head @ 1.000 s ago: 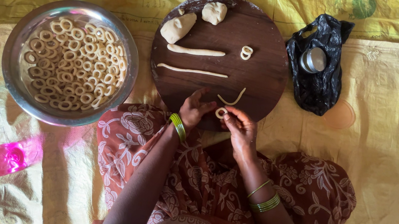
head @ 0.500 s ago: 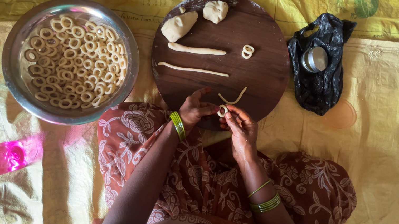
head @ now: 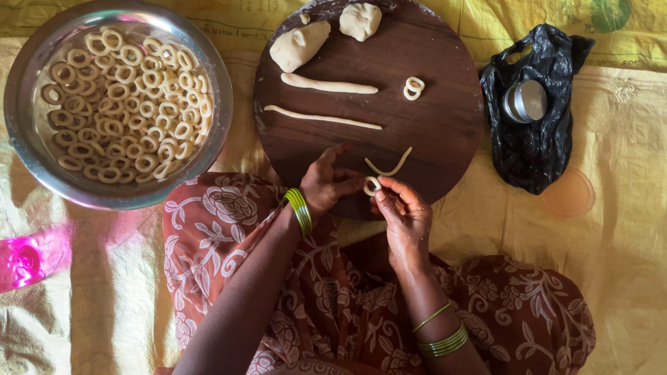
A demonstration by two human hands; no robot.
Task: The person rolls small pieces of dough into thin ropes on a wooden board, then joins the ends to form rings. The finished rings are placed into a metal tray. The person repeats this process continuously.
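Little shifts since the earlier frame: I see both hands, left hand [head: 325,184] and right hand [head: 402,214], still pinched on the dough ring [head: 372,186] over the near edge of the round board [head: 440,133], closing its ends; next comes pressing the joint firmly.

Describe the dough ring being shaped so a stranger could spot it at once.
Start at the round dark wooden board in the middle. At its near edge, the left hand and right hand meet around one small pale dough ring. Unlike the two rings lying on the board and those in the steel bowl, it is held in fingertips.
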